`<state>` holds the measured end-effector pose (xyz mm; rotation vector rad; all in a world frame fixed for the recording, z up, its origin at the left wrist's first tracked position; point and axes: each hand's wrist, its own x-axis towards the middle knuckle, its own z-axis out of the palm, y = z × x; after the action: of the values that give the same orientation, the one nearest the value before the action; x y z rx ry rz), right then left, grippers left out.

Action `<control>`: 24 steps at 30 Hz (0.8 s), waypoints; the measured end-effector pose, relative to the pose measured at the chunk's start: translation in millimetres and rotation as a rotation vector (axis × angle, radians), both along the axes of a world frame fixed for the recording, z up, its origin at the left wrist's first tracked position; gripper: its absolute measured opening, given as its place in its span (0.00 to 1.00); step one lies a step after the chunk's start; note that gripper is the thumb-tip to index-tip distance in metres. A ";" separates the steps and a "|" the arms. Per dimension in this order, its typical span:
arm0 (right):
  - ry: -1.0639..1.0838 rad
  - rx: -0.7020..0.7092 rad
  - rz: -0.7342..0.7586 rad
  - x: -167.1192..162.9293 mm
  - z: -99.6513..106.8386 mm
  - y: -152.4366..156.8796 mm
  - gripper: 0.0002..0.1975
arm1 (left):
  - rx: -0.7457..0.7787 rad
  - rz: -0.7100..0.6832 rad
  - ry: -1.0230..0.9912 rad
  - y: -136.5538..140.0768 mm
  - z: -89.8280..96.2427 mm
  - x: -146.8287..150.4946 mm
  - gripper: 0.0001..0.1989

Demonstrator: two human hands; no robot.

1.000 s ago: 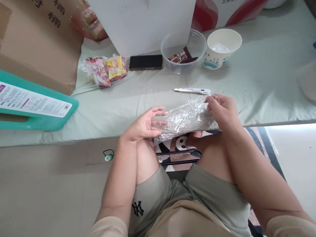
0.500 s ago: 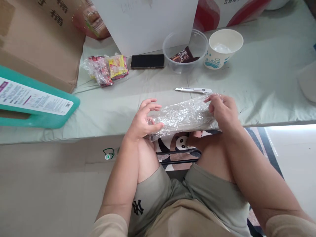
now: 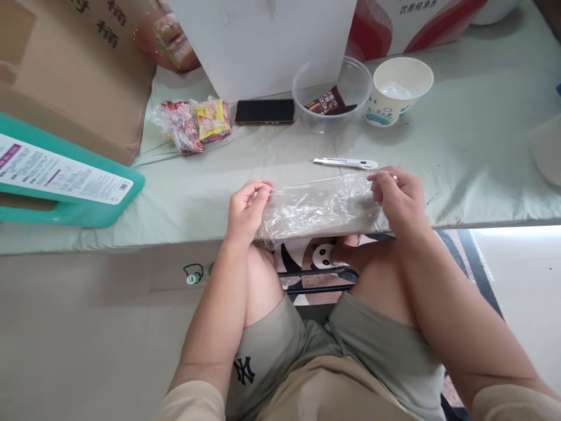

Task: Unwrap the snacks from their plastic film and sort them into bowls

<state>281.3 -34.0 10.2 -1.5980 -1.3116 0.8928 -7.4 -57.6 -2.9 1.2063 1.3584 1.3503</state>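
Note:
A crinkled clear plastic bag (image 3: 322,207) stretches between my two hands at the table's front edge. My left hand (image 3: 248,211) pinches its left upper corner between thumb and fingers. At the other end my right hand (image 3: 401,199) is closed on the bag's right upper corner. The plastic is partly flattened, with its lower left part hanging at the edge. Just beyond it lies a white utility knife (image 3: 346,163), touched by neither hand.
Further back are candy packets (image 3: 193,126), a black phone (image 3: 265,111), a clear plastic bowl (image 3: 302,117) holding brown snack packs, and a paper cup (image 3: 397,99). A green container (image 3: 127,181) and a cardboard box (image 3: 87,88) stand on the left. White boxes line the back.
My left hand has gone from spread fingers to a pinch on the bag's left corner. The bag's upper edge is now pulled straighter. My right hand keeps its grip.

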 end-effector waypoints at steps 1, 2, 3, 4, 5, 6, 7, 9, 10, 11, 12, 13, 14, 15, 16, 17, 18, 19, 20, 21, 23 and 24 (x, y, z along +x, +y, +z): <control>0.020 0.035 0.004 0.0 -0.2 -1.0 0.12 | 0.022 0.030 0.008 0.0 -1.1 -0.9 0.15; 0.041 0.066 0.008 0.2 -0.4 -2.2 0.12 | 0.026 0.053 0.028 0.0 -1.9 -1.7 0.18; 0.060 0.090 0.017 0.4 -0.4 -3.5 0.12 | 0.016 0.071 0.045 0.0 -2.4 -2.4 0.23; 0.078 0.107 0.026 0.8 -0.3 -4.9 0.12 | -0.008 0.080 0.050 -0.1 -2.4 -2.9 0.27; 0.090 0.116 0.035 1.2 -0.2 -6.2 0.13 | -0.039 0.088 0.037 -0.4 -1.7 -3.3 0.31; 0.096 0.116 0.041 1.7 0.0 -7.3 0.13 | -0.069 0.090 0.004 -1.0 -0.3 -3.6 0.34; 0.097 0.109 0.039 2.1 0.2 -8.0 0.14 | -0.097 0.077 -0.042 -2.2 1.9 -4.1 0.36; 0.107 0.084 -0.002 3.0 0.5 -8.1 0.13 | -0.165 -0.031 -0.104 -6.1 8.1 -5.2 0.36; 0.120 0.071 -0.037 3.5 0.5 -7.5 0.12 | -0.220 -0.120 -0.103 -8.6 11.7 -5.9 0.34; 0.135 0.059 -0.074 4.1 0.4 -6.4 0.11 | -0.283 -0.220 -0.086 -11.1 15.3 -6.5 0.31; 0.150 0.050 -0.109 4.8 0.0 -5.2 0.11 | -0.347 -0.318 -0.061 -13.5 18.7 -7.0 0.27; 0.158 0.039 -0.137 5.8 -0.6 -3.8 0.11 | -0.400 -0.390 -0.043 -15.3 21.7 -7.5 0.23; 0.149 0.025 -0.156 7.0 -1.4 -2.5 0.11 | -0.437 -0.428 -0.044 -16.4 24.3 -8.0 0.21; 0.120 0.007 -0.167 8.5 -2.2 -1.3 0.11 | -0.466 -0.439 -0.062 -16.9 26.3 -8.6 0.19; 0.070 -0.020 -0.166 10.1 -2.9 -0.5 0.11 | -0.491 -0.428 -0.090 -16.8 27.7 -9.5 0.20; 0.004 -0.053 -0.155 11.8 -3.4 0.1 0.11 | -0.519 -0.407 -0.112 -16.5 28.8 -10.5 0.21; -0.073 -0.087 -0.137 13.3 -3.6 0.4 0.11 | -0.546 -0.391 -0.115 -16.2 29.4 -11.6 0.21; -0.152 -0.113 -0.118 14.7 -3.5 0.4 0.11 | -0.560 -0.389 -0.093 -16.2 29.6 -12.7 0.21; -0.224 -0.132 -0.100 15.8 -3.2 0.4 0.11 | -0.551 -0.413 -0.038 -16.8 29.3 -13.6 0.20; -0.284 -0.143 -0.082 16.6 -2.8 0.2 0.12 | -0.516 -0.454 0.046 -17.9 28.6 -14.0 0.19; -0.370 -0.150 -0.067 17.4 -2.0 -0.1 0.11 | -0.392 -0.508 0.278 -21.3 25.5 -13.3 0.17; -0.403 -0.161 -0.065 17.4 -1.9 -0.1 0.10 | -0.316 -0.482 0.412 -23.2 23.3 -12.2 0.16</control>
<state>298.7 -34.1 8.3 -2.0106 -1.4778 0.6695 -19.6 -80.8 20.5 1.5139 1.3714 0.5457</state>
